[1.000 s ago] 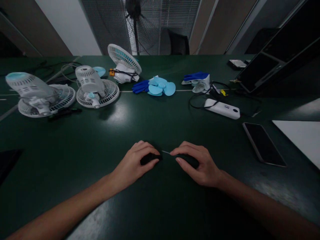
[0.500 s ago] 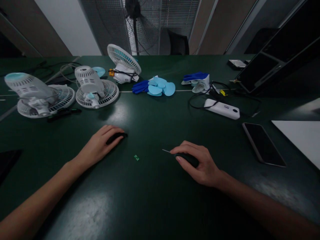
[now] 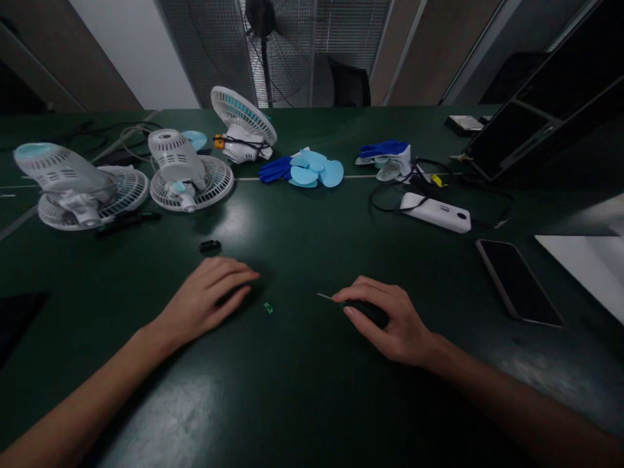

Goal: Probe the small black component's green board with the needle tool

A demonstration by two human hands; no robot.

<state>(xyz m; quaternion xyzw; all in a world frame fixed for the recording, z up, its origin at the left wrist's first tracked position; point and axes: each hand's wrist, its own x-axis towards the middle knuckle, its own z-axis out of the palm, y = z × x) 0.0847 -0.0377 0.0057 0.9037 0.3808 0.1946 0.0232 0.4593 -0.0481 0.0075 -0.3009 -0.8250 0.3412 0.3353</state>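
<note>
My left hand [image 3: 214, 292] rests low over the dark green table with its fingers apart and nothing seen in them. Just beyond it lies a small black part [image 3: 210, 246], apart from the fingers. A tiny green circuit board [image 3: 268, 307] lies to the right of that hand's fingertips, not touched. My right hand [image 3: 383, 318] is closed around the dark handle of a screwdriver [image 3: 365, 312]. Its thin metal shaft sticks out to the left, toward the circuit board.
White fan bodies with grilles [image 3: 192, 179] stand at the back left. Blue fan blades [image 3: 316, 169] and blue-white gloves [image 3: 385, 156] lie along the back. Right of centre are a white power strip [image 3: 436, 212] and a phone [image 3: 519, 281], beside white paper [image 3: 585, 266].
My left hand has let go of the black part, which now lies on the table, and has come nearer me and rightward toward the circuit board. The right hand stays put.
</note>
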